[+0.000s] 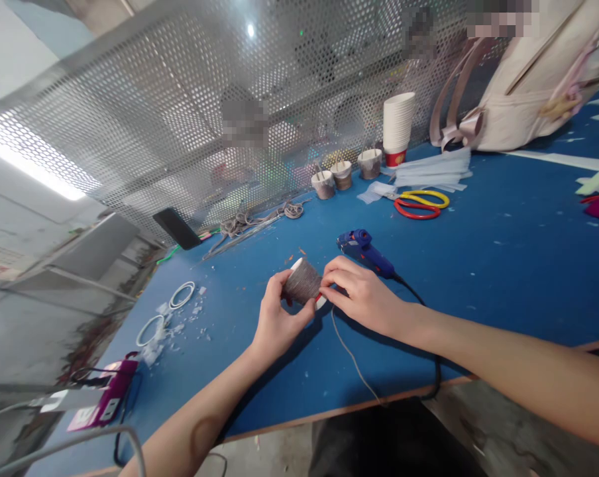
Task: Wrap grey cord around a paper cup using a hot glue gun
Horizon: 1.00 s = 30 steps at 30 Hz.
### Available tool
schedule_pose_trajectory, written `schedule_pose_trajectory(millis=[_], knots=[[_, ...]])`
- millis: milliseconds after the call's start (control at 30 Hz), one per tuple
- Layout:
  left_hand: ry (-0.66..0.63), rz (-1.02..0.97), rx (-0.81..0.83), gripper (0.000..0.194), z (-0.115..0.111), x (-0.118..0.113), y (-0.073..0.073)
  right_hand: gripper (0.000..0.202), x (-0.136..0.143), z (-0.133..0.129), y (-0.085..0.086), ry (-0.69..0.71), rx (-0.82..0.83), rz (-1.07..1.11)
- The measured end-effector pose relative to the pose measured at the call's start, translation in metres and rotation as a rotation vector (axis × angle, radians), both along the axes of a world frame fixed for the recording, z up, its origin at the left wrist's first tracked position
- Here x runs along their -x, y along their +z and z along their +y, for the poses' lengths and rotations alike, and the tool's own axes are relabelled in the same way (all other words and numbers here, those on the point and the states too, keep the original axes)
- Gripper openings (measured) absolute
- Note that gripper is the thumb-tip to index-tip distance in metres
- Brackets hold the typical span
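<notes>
A paper cup wrapped in grey-brown cord lies tilted between my hands, a bit of red and a white rim showing at its right end. My left hand is closed around the cup, thumb below and fingers above. The fingers of my right hand are pinched together at the cup's right end, against the cord. From there a loose length of cord hangs down across the blue table to its front edge. Just behind my right hand lies a blue glue gun.
Behind are cord-wrapped cups, a stack of paper cups, scissors, translucent strips and a backpack. Coiled cord and a phone lie back left; white rings and a power strip sit left.
</notes>
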<state>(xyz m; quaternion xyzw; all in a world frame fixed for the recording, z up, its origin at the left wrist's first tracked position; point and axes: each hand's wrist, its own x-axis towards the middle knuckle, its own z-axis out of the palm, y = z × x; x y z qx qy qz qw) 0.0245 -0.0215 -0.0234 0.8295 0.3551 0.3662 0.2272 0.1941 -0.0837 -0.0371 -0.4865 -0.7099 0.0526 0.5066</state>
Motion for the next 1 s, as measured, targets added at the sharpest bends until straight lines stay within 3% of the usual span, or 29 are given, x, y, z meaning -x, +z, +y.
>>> schedule_pose_trajectory(millis=[233, 333, 400, 467, 567, 700, 800, 1000], knots=[[0.044, -0.129, -0.029, 0.038, 0.004, 0.0, -0.001, 0.007, 0.001, -0.008, 0.012, 0.069, -0.056, 0.072], [0.078, -0.177, -0.004, 0.036, 0.007, 0.0, -0.001, 0.009, 0.005, -0.018, 0.018, 0.275, -0.093, -0.015], [0.091, -0.205, 0.02, 0.035, 0.008, -0.001, -0.001, 0.01, 0.009, -0.026, 0.021, 0.453, -0.109, -0.171], [0.092, -0.222, 0.036, 0.034, 0.009, -0.001, 0.0, 0.01, 0.012, -0.032, 0.022, 0.548, -0.123, -0.325], [0.098, -0.24, 0.039, 0.033, 0.011, -0.001, 0.001, 0.014, 0.009, -0.037, 0.022, 0.449, -0.244, -0.398], [0.109, -0.254, 0.013, 0.034, 0.012, -0.001, 0.001, 0.023, -0.003, -0.036, 0.025, 0.096, -0.425, -0.198], [0.117, -0.239, -0.017, 0.035, 0.011, 0.0, 0.001, 0.022, -0.008, -0.03, 0.028, -0.109, -0.406, -0.1], [0.077, -0.169, -0.06, 0.035, 0.003, 0.001, 0.0, 0.011, 0.003, -0.012, 0.015, -0.119, -0.177, -0.219]])
